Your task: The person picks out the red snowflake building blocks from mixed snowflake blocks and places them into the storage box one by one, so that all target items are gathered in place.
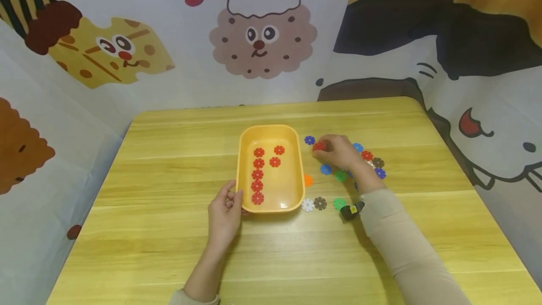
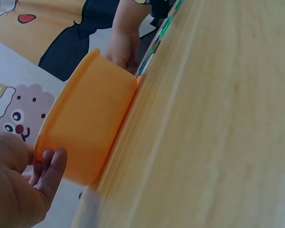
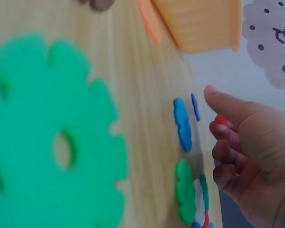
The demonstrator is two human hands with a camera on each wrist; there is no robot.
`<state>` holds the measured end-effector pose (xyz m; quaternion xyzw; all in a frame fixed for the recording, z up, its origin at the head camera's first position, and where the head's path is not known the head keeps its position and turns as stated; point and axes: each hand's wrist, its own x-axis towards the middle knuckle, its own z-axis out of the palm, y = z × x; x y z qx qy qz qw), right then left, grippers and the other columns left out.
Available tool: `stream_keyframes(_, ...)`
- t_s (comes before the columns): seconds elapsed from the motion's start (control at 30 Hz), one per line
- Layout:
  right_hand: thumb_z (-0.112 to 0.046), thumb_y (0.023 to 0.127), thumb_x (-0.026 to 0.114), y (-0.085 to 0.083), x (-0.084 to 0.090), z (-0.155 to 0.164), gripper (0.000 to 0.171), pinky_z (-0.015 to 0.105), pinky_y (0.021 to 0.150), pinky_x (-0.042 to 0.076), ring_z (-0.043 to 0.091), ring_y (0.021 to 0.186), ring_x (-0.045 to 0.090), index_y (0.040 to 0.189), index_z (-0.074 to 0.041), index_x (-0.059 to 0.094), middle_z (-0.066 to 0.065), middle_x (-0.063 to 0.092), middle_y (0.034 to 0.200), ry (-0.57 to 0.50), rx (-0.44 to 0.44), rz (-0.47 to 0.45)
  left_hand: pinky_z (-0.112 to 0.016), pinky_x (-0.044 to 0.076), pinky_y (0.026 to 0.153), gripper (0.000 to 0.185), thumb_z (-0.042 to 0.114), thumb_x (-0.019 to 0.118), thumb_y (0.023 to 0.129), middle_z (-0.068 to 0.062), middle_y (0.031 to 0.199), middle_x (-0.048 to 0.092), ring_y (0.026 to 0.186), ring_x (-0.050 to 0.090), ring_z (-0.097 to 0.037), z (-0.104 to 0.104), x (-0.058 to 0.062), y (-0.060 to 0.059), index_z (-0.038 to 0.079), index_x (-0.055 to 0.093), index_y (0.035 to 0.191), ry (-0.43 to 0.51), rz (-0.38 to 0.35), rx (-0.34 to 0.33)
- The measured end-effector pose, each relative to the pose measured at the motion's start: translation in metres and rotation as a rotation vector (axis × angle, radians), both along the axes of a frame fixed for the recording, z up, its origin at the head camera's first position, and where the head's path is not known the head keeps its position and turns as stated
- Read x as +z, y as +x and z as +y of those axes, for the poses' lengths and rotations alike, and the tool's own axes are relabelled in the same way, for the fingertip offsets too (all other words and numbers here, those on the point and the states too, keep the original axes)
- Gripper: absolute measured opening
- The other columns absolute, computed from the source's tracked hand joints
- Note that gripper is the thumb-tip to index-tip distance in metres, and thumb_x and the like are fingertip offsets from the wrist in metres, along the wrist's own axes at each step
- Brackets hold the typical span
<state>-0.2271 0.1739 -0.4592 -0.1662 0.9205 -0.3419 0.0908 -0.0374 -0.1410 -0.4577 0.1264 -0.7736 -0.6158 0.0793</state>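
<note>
A yellow-orange plastic tray stands on the table, with several red notched discs in a column and two more beside them. At its near left corner my left hand grips the rim; the left wrist view shows this hand with fingers against the outer wall. To the tray's right, my right hand pinches a red notched disc just above the table. Only a bit of that red disc shows between the fingers in the right wrist view.
Loose notched discs lie right of the tray: a dark blue disc, an orange disc, a white disc, a brown disc, a green disc and several others under the right forearm. A patterned cloth hangs behind the table.
</note>
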Motion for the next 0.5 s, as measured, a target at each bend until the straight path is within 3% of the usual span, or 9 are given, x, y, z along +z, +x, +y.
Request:
stream_keyframes(0.13, -0.030, 0.094, 0.075, 0.002, 0.005, -0.006, 0.042, 0.040, 0.080, 0.061, 0.026, 0.092, 0.064, 0.125, -0.004, 0.066, 0.009, 0.065, 0.102, -0.046, -0.004, 0.053, -0.032, 0.065, 0.058, 0.041, 0.009, 0.061, 0.102, -0.022, 0.089, 0.061, 0.063, 0.068, -0.022, -0.001, 0.001, 0.000, -0.003, 0.055, 0.140, 0.005, 0.003, -0.015)
stream_keyframes(0.37, -0.028, 0.092, 0.077, 0.008, 0.019, -0.019, 0.045, 0.030, 0.060, 0.056, 0.022, 0.074, 0.059, 0.127, -0.001, 0.066, 0.007, 0.065, 0.098, -0.137, 0.025, 0.126, -0.034, 0.066, 0.059, 0.044, 0.008, 0.061, 0.102, -0.023, 0.093, 0.061, 0.065, 0.068, -0.023, -0.003, 0.002, -0.001, -0.005, 0.051, 0.143, 0.021, -0.040, -0.044)
stream_keyframes(0.5, -0.027, 0.091, 0.078, 0.012, 0.028, -0.029, 0.043, 0.027, 0.058, 0.052, 0.021, 0.071, 0.057, 0.124, 0.000, 0.067, 0.008, 0.066, 0.096, -0.176, 0.060, 0.155, -0.032, 0.065, 0.059, 0.044, 0.008, 0.061, 0.102, -0.020, 0.092, 0.061, 0.066, 0.068, -0.024, -0.004, 0.002, -0.001, -0.003, 0.052, 0.143, 0.031, -0.051, -0.051)
